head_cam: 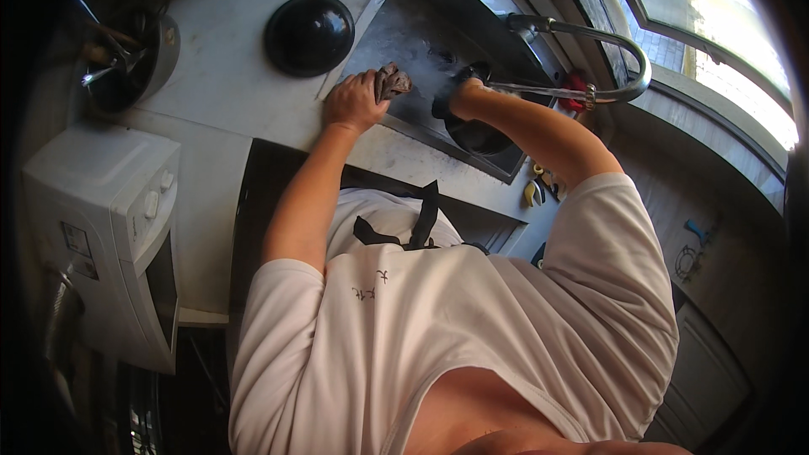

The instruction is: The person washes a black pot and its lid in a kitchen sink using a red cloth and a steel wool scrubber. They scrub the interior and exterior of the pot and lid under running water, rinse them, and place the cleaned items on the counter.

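Note:
My left hand (355, 102) rests at the near left edge of the dark sink (442, 153), with its fingers around a crumpled brown cloth (392, 83). Over the sink, my right hand (466, 101) reaches down among black items, its fingers hidden, so its grip cannot be made out. A round black vessel (480, 137) lies just below that hand, in the sink's near right part. From the curved metal faucet (638, 66), a stream of water (528, 88) runs towards my right wrist. Steam blurs the sink's middle.
A glossy black domed lid or bowl (310, 35) sits on the counter (221, 44) left of the sink. Farther left stand a pot (165, 44) holding utensils and a white oven-like appliance (107, 170). Yellow-and-black items (535, 192) lie near the sink's right corner. An open window (714, 19) is beyond.

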A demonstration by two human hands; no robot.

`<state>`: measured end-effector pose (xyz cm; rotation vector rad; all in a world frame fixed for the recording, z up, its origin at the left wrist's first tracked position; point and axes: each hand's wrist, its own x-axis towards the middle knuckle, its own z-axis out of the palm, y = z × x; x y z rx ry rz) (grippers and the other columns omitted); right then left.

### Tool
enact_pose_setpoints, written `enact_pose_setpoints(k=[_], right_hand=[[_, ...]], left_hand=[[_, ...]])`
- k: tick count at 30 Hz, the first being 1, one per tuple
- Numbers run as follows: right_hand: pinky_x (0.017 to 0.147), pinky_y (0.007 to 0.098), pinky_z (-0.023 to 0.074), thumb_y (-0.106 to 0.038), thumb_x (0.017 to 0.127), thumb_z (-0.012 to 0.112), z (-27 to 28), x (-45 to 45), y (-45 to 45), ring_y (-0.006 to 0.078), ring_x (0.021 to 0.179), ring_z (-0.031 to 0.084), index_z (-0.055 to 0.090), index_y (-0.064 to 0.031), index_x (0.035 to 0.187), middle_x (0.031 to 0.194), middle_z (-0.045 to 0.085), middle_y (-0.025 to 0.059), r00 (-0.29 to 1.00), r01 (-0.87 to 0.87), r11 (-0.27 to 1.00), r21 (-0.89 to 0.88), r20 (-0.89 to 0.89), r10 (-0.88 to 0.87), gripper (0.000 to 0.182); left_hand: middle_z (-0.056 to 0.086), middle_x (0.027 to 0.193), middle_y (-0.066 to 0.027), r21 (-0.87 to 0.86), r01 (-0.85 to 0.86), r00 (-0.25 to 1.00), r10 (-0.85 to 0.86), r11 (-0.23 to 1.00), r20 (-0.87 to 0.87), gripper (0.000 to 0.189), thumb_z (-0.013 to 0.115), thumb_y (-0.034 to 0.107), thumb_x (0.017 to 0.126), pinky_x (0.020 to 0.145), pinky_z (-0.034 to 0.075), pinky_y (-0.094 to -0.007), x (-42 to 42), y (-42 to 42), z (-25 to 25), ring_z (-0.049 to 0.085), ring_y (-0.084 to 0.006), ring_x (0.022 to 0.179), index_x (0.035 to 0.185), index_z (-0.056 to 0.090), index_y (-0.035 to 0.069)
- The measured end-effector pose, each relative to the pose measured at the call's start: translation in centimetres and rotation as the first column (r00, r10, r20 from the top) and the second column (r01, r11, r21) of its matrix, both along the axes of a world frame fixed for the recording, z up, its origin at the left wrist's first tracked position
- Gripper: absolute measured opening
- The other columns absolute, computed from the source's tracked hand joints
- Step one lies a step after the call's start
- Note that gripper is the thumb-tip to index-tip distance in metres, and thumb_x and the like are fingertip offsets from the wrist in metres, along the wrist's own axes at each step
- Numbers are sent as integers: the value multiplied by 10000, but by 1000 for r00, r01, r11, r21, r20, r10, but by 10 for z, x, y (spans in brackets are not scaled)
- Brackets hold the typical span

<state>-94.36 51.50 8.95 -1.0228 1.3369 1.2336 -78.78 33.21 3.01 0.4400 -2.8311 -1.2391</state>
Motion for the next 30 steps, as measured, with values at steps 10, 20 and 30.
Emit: enact_pose_setpoints(k=[10, 20, 30], right_hand=[[776, 406, 580, -162, 799, 742, -11, -40, -3, 284, 999, 709, 765, -125, 1062, 1089, 733, 101, 995, 87, 991, -102, -34, -91, 266], [732, 369, 482, -140, 809, 595, -40, -9, 33, 262, 775, 708, 744, -123, 693, 761, 724, 107, 908, 79, 597, -798, -189, -373, 190], [803, 392, 473, -125, 852, 539, -89, 46, 82, 264, 858, 688, 687, -98, 887, 827, 714, 102, 799, 206, 340, -918, -43, -599, 154]], left_hand=[[670, 953, -144, -40, -1, 1000, 0, 999, -24, 472, 741, 326, 706, 823, 525, -425, 1, 2, -6, 641, -328, 922, 1079, 584, 84], [682, 998, -122, -59, 49, 998, -47, 997, 45, 556, 778, 326, 670, 843, 521, -432, -1, 6, -2, 636, -322, 977, 1129, 583, 80], [681, 1007, -126, -163, 59, 994, -43, 985, 98, 526, 767, 329, 672, 854, 515, -447, -8, 10, 6, 633, -332, 988, 1102, 591, 83]])
